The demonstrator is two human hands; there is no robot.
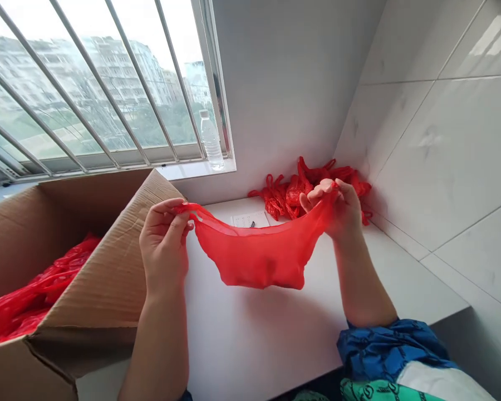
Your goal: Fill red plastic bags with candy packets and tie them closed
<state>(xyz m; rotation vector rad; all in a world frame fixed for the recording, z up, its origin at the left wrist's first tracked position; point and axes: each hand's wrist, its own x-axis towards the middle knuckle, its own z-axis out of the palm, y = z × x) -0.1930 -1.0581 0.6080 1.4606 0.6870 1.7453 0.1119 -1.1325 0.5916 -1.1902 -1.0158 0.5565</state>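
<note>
A thin red plastic bag (pixel 263 256) hangs stretched between my two hands above the white table. My left hand (pixel 165 228) pinches one handle of it between thumb and fingers. At the other end, my right hand (pixel 338 209) grips the opposite handle, its fingers partly covered by the plastic. The bag sags in the middle, and a darker patch shows near its bottom; what causes it I cannot make out. Behind my right hand lies a pile of crumpled red plastic bags (pixel 290 192) against the wall.
An open cardboard box (pixel 108 262) at the left holds more red plastic bags (pixel 45 284). A clear water bottle (pixel 211 142) stands on the sill of the barred window. On the white table (pixel 242 334) lies a paper sheet (pixel 261 218) with a small dark object on it.
</note>
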